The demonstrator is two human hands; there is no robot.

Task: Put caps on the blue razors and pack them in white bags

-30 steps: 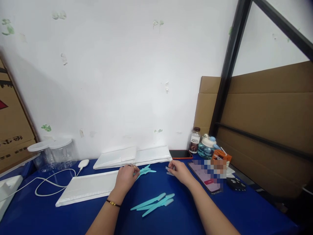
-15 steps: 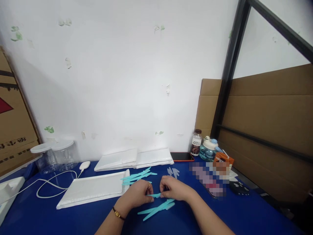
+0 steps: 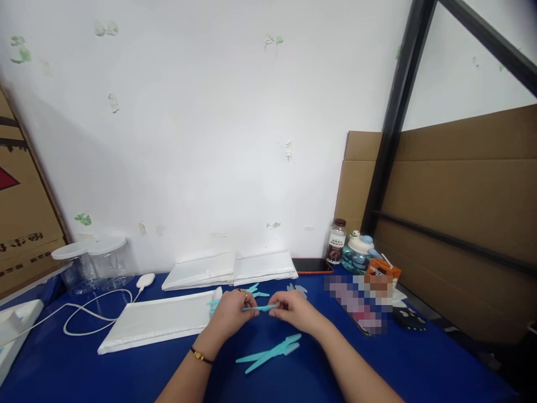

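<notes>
A turquoise eyebrow razor [image 3: 263,308] is held level between my two hands, just above the blue table. My left hand [image 3: 233,311] pinches one end, its fingers partly hiding the handle. With thumb and fingers closed, my right hand [image 3: 297,309] grips the other end. Below them two more turquoise razors [image 3: 272,354] lie crossed on the table. Behind my left hand, a loose pile of similar razors [image 3: 254,290] is partly covered. Several small translucent covers [image 3: 297,290] lie beyond my right hand.
A white padded mailer [image 3: 159,321] lies at left, with more white mailers [image 3: 264,267] along the wall. A phone [image 3: 312,266], brown-capped bottle [image 3: 337,243], blue bottle [image 3: 356,253] and orange carton [image 3: 384,272] stand or lie at back right. Clear jars [image 3: 109,266] and a white cable [image 3: 90,315] are left.
Both hands have risen and moved away from me with the razor, off the crossed pair. My left hand now covers more of the far pile. The view has tilted slightly.
</notes>
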